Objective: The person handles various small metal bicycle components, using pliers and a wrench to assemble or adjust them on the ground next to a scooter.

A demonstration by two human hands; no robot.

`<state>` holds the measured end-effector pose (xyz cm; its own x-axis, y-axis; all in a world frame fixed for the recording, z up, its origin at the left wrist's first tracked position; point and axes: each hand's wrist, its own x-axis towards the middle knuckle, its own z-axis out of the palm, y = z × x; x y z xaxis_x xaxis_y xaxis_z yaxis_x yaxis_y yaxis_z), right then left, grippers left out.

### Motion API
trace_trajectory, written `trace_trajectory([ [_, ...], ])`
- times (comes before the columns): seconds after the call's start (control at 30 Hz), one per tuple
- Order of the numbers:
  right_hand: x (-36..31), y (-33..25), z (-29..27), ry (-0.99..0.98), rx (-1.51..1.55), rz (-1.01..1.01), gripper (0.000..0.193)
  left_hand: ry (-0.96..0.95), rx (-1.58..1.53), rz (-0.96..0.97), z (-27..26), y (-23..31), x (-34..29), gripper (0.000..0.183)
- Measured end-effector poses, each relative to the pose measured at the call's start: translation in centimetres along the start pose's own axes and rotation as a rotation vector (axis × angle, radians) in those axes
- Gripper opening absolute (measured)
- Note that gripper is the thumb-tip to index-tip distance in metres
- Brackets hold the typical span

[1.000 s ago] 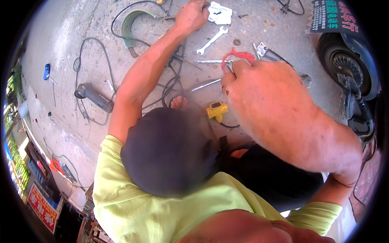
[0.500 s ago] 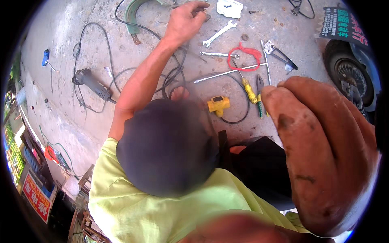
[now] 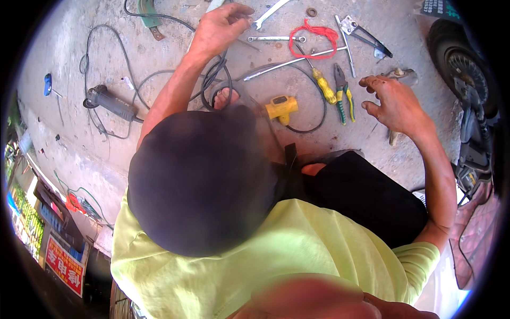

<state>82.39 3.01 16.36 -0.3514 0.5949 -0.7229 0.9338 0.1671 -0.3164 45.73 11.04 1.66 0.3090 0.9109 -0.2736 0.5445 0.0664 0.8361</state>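
Note:
My left hand [image 3: 220, 32] hangs over the floor at the top, its fingers loosely bent and apart from the thumb. A pale strip [image 3: 215, 4] shows just behind it; I cannot tell whether they touch. Right of it lie an open-ended wrench [image 3: 272, 13] and a combination wrench [image 3: 276, 39]. My right hand [image 3: 396, 103] is low over the floor, fingers half bent, with nothing seen in them. A rusty, dirty metal piece [image 3: 408, 77] lies partly hidden behind it. Pliers with green and yellow handles [image 3: 342, 95] and a yellow screwdriver [image 3: 323, 86] lie to its left.
A red cord [image 3: 329, 33] overlaps a T-handle wrench [image 3: 295, 64]. A black-and-silver bracket [image 3: 366, 36] lies beyond. A yellow T-shaped object [image 3: 281, 108] sits mid-floor. An angle grinder [image 3: 110, 103] with cable lies left, a wheel [image 3: 454, 61] stands right. A dark rounded shape [image 3: 199, 186] hides the middle.
My right hand has gone from close before the camera down to the floor beside the pliers. My left hand has drawn back a little and to the left. The view has shifted slightly.

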Motion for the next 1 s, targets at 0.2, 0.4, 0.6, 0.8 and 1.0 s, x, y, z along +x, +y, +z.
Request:
trace_trajectory([
  [0.2, 0.8, 0.4, 1.2, -0.040, 0.075, 0.027, 0.045, -0.144, 0.171, 0.006, 0.9, -0.7, -3.8, 0.026],
  [0.4, 1.4, 0.7, 2.3, -0.050, 0.074, 0.028, 0.044, -0.137, 0.387, 0.108, 2.3, -1.2, -7.3, 0.017],
  [0.6, 2.0, 1.3, 2.5, -0.058, 0.065, -0.008, 0.044, -0.179, 0.404, 0.241, 2.3, -0.7, -6.5, 0.014],
  [0.8, 3.1, 3.3, 2.8, -0.045, 0.002, 0.086, 0.046, -0.123, 0.287, 0.270, 3.0, -0.2, -6.1, 0.016],
  [1.0, 2.8, 3.7, 3.4, -0.075, -0.008, 0.095, 0.046, -0.173, 0.452, 0.350, 3.1, -1.1, -6.6, 0.017],
])
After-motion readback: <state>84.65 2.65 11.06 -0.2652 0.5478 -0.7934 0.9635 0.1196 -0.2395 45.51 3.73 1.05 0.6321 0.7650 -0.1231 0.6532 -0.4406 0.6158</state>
